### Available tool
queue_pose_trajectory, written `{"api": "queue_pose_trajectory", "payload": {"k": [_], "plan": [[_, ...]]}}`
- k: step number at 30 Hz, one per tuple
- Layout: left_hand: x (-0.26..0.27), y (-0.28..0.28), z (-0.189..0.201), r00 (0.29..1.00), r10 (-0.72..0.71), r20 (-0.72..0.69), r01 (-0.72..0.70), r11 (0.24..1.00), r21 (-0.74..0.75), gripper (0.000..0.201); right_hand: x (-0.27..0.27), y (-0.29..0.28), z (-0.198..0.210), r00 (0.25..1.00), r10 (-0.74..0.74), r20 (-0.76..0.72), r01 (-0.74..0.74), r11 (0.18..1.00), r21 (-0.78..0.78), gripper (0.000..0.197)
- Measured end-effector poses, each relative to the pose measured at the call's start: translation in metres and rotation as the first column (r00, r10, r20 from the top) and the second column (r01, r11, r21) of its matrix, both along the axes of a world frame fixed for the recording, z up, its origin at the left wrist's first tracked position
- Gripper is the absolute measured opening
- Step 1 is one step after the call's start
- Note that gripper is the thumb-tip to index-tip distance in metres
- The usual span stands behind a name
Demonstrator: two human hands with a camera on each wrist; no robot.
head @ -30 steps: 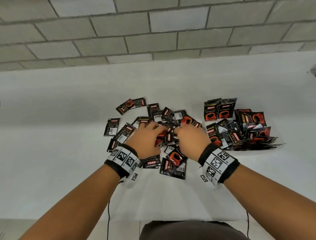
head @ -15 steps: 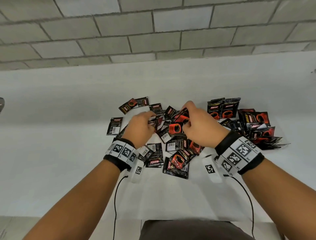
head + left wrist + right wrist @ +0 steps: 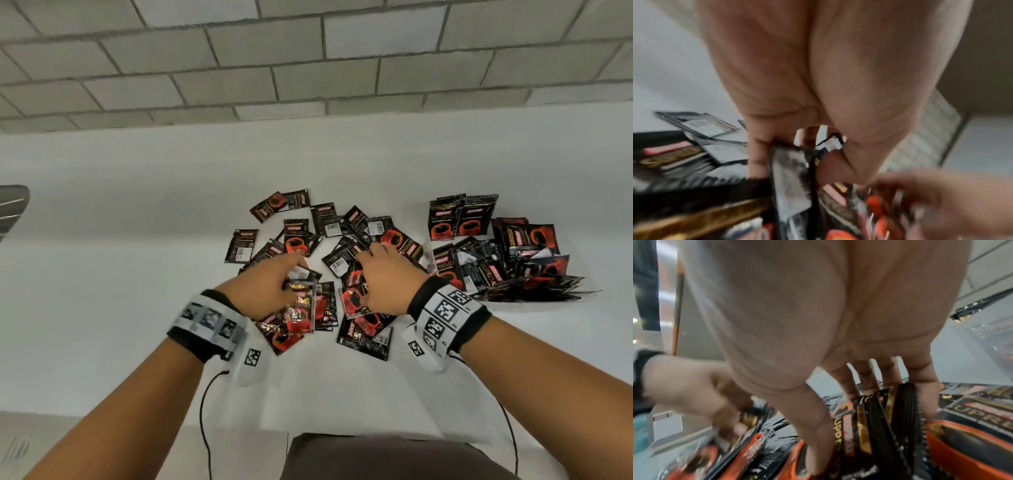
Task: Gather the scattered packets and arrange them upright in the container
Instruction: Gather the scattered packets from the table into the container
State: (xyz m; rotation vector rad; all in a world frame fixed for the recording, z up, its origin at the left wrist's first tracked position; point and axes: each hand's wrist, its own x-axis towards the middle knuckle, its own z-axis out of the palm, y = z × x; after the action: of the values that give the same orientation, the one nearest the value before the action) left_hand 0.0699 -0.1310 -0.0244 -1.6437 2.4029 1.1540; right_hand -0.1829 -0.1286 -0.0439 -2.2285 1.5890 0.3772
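Black-and-red foil packets, a small stack (image 3: 356, 303), sit pinched in the right hand (image 3: 385, 284): thumb on the near face, four fingers (image 3: 920, 386) on the far face, edges up between them in the right wrist view. Long axis of this stack runs roughly toward and away from the person, cup print facing left.

Left hand (image 3: 263, 294), blurred in both views: fingers curled round a second bunch of packets (image 3: 301, 315), thumb pressing them from the right in the left wrist view. These hang down from the hand, long axis near vertical, lower ends fanned toward the person.

Loose packets (image 3: 325, 219) lie flat beyond and beneath both hands on the white table (image 3: 137, 274), pointing every way; several show the barcode side, several the red cup. One black packet (image 3: 364, 339) lies flat just nearer than the right hand, long axis slanting left to right.

Clear container (image 3: 428, 246), to the right of the right hand: two packets (image 3: 460, 219) upright at its far left, tops up, fronts toward the person; the rest (image 3: 527, 260) heaped at mixed angles, some leaning out to the right.

Marker-printed wristbands (image 3: 445, 315) on both wrists, a black cable (image 3: 202, 404) trailing from the left one. Grey block wall (image 3: 308, 61) behind the table.
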Motion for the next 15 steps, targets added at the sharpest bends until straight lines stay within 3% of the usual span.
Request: {"api": "queue_pose_trajectory", "payload": {"k": [3,8,10,12,15], "plan": [[-0.015,0.015,-0.022,0.99,-0.05,0.135,0.06,0.996,-0.069,0.054,-0.001,-0.002,0.0,0.997,-0.063,0.051,0.062,0.998,0.026,0.072],[-0.016,0.026,-0.025,0.997,0.039,0.061,-0.031,0.991,-0.127,0.077,-0.003,0.0,0.001,0.992,-0.079,0.095,0.077,0.997,0.025,0.036],[-0.015,0.031,-0.024,0.988,0.053,0.148,-0.037,0.993,-0.11,0.103,-0.004,0.002,0.002,0.991,-0.078,0.113,0.073,0.996,0.041,0.028],[-0.019,0.037,-0.025,0.965,0.033,0.261,-0.014,0.997,-0.075,0.131,-0.004,0.003,0.007,0.99,-0.065,0.123,0.059,0.997,0.048,0.026],[-0.025,0.039,-0.036,0.965,0.059,0.256,-0.039,0.996,-0.081,0.138,-0.002,0.002,0.022,0.987,-0.05,0.15,0.04,0.997,0.068,0.042]]}}
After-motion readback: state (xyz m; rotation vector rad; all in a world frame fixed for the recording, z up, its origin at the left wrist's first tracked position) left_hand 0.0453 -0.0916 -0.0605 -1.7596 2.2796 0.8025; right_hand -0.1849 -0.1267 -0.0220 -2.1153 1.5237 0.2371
